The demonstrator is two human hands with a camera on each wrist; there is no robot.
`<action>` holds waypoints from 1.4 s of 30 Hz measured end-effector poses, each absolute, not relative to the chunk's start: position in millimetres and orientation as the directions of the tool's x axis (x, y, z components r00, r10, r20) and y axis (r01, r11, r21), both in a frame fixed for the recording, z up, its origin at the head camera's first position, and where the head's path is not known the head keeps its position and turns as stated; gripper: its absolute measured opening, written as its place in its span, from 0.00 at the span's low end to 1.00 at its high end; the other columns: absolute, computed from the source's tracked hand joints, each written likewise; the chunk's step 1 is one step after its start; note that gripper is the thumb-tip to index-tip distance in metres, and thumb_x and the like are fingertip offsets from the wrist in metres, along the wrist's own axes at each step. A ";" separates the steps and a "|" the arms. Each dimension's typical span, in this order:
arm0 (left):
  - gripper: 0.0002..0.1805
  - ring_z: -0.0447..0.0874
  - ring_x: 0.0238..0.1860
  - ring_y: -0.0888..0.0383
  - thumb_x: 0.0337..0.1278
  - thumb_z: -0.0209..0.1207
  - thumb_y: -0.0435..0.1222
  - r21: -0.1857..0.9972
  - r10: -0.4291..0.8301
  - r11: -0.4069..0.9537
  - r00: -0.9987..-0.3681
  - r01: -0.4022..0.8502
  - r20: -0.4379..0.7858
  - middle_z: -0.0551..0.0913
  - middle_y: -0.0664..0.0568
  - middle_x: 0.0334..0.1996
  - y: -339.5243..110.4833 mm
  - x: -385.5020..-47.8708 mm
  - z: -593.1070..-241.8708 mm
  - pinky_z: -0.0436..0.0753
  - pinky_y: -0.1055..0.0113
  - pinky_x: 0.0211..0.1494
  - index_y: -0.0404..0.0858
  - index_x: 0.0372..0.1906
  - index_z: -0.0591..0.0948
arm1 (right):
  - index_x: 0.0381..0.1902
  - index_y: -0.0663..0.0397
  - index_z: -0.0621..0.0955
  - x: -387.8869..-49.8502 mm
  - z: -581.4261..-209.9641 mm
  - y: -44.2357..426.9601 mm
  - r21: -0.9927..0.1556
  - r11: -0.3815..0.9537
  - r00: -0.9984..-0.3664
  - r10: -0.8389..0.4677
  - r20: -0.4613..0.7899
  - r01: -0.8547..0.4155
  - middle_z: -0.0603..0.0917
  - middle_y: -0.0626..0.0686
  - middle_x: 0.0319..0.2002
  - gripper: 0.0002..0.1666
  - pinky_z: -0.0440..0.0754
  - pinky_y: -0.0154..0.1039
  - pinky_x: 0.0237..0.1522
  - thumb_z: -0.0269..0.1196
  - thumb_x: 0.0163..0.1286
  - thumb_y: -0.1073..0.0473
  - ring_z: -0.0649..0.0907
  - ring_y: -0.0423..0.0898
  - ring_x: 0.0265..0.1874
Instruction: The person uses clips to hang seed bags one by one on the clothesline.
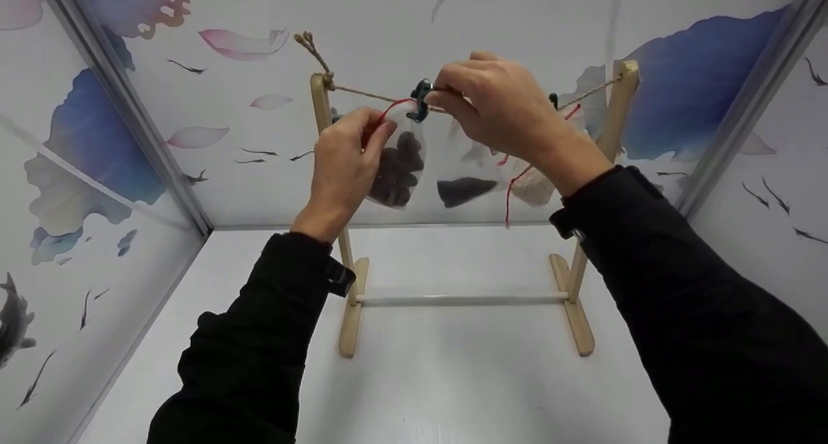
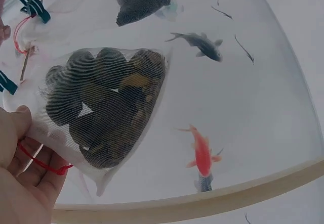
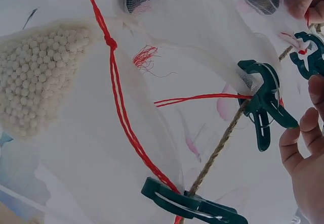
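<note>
My left hand pinches the top of a white mesh bag of dark stones, beside its red drawstring. In my right hand is a dark green spring clip, gripped between thumb and fingers at the twine rope. The clip's jaws are by the bag's top; whether they bite on it I cannot tell. Further right hang a mesh bag of black grains and one of white beads. Two more green clips, a near clip and a farther clip, sit on the rope.
The rope runs between two wooden posts, the left post and the right post. A white crossbar joins them low down, over wooden feet on a white tabletop. Walls printed with fish and petals enclose the place.
</note>
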State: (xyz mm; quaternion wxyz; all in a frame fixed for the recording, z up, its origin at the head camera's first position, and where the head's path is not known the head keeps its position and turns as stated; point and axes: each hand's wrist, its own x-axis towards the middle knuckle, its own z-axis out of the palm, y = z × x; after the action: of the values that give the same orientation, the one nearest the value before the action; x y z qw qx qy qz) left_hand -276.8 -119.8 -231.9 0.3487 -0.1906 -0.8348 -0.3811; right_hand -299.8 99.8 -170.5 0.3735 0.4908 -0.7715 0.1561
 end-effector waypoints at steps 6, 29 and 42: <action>0.12 0.79 0.34 0.56 0.74 0.59 0.39 0.522 0.019 0.643 -0.692 0.561 0.721 0.85 0.48 0.36 -116.2 -278.5 -233.8 0.78 0.63 0.40 0.34 0.45 0.84 | 0.34 0.64 0.83 -306.3 -169.8 88.1 0.070 0.480 -0.291 -0.634 0.716 -0.875 0.87 0.56 0.29 0.16 0.65 0.46 0.40 0.59 0.78 0.56 0.76 0.53 0.26; 0.14 0.82 0.44 0.52 0.77 0.55 0.39 0.557 -0.001 0.666 -0.746 0.497 0.666 0.85 0.43 0.42 -124.5 -278.0 -254.3 0.81 0.59 0.50 0.31 0.50 0.81 | 0.66 0.56 0.75 -289.0 -181.9 67.0 0.069 0.682 -0.552 -0.643 0.531 -0.728 0.82 0.56 0.46 0.36 0.66 0.54 0.50 0.52 0.77 0.33 0.72 0.55 0.47; 0.27 0.81 0.59 0.48 0.77 0.54 0.40 0.479 0.069 0.675 -0.694 0.562 0.717 0.78 0.39 0.62 -132.9 -260.9 -286.1 0.81 0.55 0.59 0.30 0.72 0.68 | 0.67 0.56 0.77 -236.4 -222.7 123.1 0.181 0.428 -0.118 -0.583 0.804 -0.885 0.80 0.57 0.60 0.27 0.65 0.56 0.68 0.65 0.73 0.57 0.74 0.58 0.63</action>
State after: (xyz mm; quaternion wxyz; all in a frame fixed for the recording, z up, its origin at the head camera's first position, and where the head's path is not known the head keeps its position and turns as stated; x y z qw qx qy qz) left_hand -260.9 -132.9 -286.1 0.3442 -0.1858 -0.8478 -0.3580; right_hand -236.4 123.1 -222.7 0.4312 0.5051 -0.7268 0.1751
